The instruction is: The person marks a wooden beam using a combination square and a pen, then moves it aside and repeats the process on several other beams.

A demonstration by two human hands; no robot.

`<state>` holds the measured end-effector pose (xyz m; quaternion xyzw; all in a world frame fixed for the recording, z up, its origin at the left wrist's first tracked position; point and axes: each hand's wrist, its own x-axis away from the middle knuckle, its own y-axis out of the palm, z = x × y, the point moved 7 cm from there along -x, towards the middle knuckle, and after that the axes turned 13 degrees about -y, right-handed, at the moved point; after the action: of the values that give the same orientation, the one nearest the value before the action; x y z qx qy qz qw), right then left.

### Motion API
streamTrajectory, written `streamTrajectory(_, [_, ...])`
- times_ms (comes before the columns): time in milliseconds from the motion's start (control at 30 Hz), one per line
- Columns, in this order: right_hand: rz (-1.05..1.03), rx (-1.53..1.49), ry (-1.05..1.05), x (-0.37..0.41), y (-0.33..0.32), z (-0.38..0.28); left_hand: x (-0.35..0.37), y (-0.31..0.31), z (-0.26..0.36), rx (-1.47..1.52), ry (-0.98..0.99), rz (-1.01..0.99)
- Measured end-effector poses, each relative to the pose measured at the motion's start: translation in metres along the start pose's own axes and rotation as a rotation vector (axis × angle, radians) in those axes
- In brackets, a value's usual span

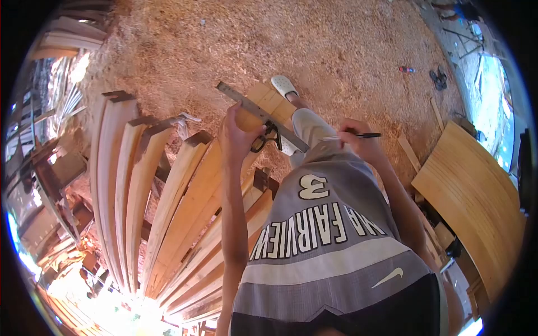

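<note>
My left hand (240,134) is closed round the near side of a metal combination square (246,101), its fingers on the ruler blade and its dark head. The blade lies slantwise across a light wooden board (272,101). To the right, my right hand (357,137) pinches a black pen (369,135), held roughly level above my lap and apart from the board. A thin pale tip sticks out to the left of those fingers.
Several long planks (185,190) fan out at the left. A wide wooden panel (471,190) stands at the right. Sawdust (336,45) covers the ground, with dark sandals (438,78) at the upper right. Part of a person (466,11) shows in the top right corner.
</note>
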<state>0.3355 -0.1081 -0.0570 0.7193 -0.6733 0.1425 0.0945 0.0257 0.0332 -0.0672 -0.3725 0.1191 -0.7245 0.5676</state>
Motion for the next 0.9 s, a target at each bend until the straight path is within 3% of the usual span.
streamTrajectory(133, [0.122, -0.02, -0.009, 0.031, -0.022, 0.009, -0.025, 0.002, -0.016, 0.189, 0.042, 0.184])
streamTrajectory(200, [0.262, 0.007, 0.087, 0.039, -0.032, 0.021, -0.038, 0.011, -0.029, 0.465, -0.261, 0.124])
streamTrajectory(333, [0.306, -0.103, 0.097, 0.007, -0.033, 0.026, -0.062, 0.015, -0.037, 0.266, -0.316, 0.249])
streamTrajectory(400, [0.21, -0.024, 0.105, -0.024, -0.041, 0.017, -0.035, 0.015, -0.012, 0.737, -0.226, 0.312])
streamTrajectory(433, [0.164, -0.006, 0.115, -0.042, -0.049, 0.016, -0.019, 0.014, -0.008, 0.754, -0.258, 0.348])
streamTrajectory(500, [0.067, 0.075, 0.102, -0.089, -0.064, 0.015, 0.009, 0.027, -0.004, 1.504, -0.256, 0.323])
streamTrajectory(533, [0.02, 0.093, 0.123, -0.11, -0.069, 0.01, 0.022, 0.03, -0.006, 1.522, -0.285, 0.369])
streamTrajectory(600, [-0.159, 0.285, -0.294, -0.161, -0.069, -0.039, 0.046, 0.023, 0.004, 1.716, -0.078, 0.396])
streamTrajectory(733, [-0.568, 0.281, -0.251, -0.216, -0.026, -0.106, 0.088, 0.025, 0.039, 1.855, -0.135, 0.807])
streamTrajectory(767, [-0.778, 0.321, -0.281, -0.219, -0.004, -0.12, 0.09, 0.032, 0.048, 1.871, -0.135, 0.871])
streamTrajectory(800, [-0.986, 0.359, -0.303, -0.212, 0.016, -0.128, 0.096, 0.048, 0.055, 1.887, -0.224, 0.965])
streamTrajectory(833, [-1.044, 0.371, -0.295, -0.207, 0.03, -0.133, 0.102, 0.066, 0.064, 1.903, -0.318, 1.059])
streamTrajectory(900, [-1.253, 0.497, -0.609, -0.185, 0.063, -0.151, 0.102, 0.095, 0.093, 1.97, -0.309, 1.197])
